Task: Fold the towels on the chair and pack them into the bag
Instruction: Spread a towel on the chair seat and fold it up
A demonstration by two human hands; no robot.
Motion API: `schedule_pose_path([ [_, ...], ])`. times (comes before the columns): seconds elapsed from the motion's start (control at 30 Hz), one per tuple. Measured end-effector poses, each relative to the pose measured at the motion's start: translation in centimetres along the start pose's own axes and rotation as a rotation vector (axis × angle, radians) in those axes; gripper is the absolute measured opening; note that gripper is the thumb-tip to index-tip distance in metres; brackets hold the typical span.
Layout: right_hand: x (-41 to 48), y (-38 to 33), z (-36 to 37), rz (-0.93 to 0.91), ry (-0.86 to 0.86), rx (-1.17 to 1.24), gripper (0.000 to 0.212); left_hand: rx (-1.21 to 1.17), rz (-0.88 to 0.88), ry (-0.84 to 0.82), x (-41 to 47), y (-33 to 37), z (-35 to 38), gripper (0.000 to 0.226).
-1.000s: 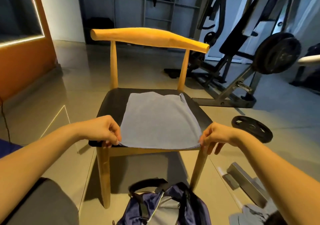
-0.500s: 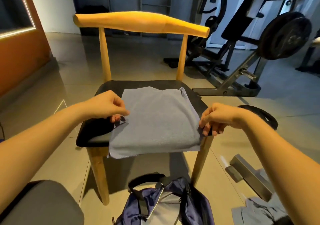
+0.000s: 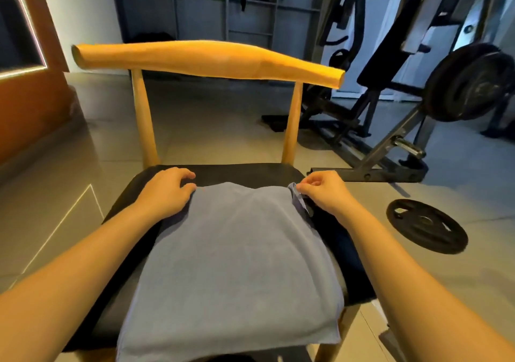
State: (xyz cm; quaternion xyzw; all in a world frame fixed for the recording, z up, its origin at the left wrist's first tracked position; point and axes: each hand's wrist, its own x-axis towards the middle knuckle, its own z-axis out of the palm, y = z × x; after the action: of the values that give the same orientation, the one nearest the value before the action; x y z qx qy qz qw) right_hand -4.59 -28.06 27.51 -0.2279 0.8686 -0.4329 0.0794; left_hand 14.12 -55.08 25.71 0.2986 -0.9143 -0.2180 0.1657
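A grey-blue towel [image 3: 237,255] lies doubled over on the black seat of a wooden chair [image 3: 206,60], its near edge hanging a little past the seat front. My left hand [image 3: 167,191] sits on the towel's far left corner with curled fingers holding it. My right hand [image 3: 323,191] pinches the far right corner, where a darker hem [image 3: 299,200] stands up. Both forearms reach along the towel's two sides. The bag is out of view.
A black weight plate [image 3: 426,225] lies on the tiled floor right of the chair. A weight bench with a loaded bar [image 3: 471,82] stands behind it. An orange wall panel [image 3: 30,105] is at the left, and grey shelving [image 3: 223,7] is at the back.
Both hands carried the towel's near corners from the seat's front edge to the far edge, folding it over. The camera moved closer and the bag left the view.
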Motion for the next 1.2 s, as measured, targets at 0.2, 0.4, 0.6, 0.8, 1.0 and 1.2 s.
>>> schedule_pose_path([
  [0.2, 2.3, -0.8, 2.2, 0.065, -0.041, -0.148, 0.028, -0.121, -0.035, -0.154, 1.2, -0.7, -0.1, 0.044],
  [0.4, 3.1, -0.5, 0.3, 0.180, -0.055, 0.152, 0.011, -0.158, -0.058, -0.212, 1.4, -0.6, -0.5, 0.004],
  [0.6, 2.9, 1.0, -0.3, 0.251, -0.020, 0.339, 0.015, -0.629, -0.237, -0.255, 1.0, -1.5, -3.3, 0.019],
  [0.8, 2.8, 1.6, -0.1, 0.231, -0.018, 0.394, 0.017, -0.824, -0.277, -0.217, 0.4, -1.6, -3.5, 0.021],
  [1.0, 2.1, 1.3, 0.6, 0.193, 0.032, 0.389, 0.011, -1.070, -0.279, -0.216, 0.2, -1.7, -3.8, 0.019],
  [1.2, 1.8, 1.1, 0.7, 0.193, 0.043, 0.416, 0.011, -0.972, -0.158, -0.010, 0.5, -1.6, -3.7, 0.029],
])
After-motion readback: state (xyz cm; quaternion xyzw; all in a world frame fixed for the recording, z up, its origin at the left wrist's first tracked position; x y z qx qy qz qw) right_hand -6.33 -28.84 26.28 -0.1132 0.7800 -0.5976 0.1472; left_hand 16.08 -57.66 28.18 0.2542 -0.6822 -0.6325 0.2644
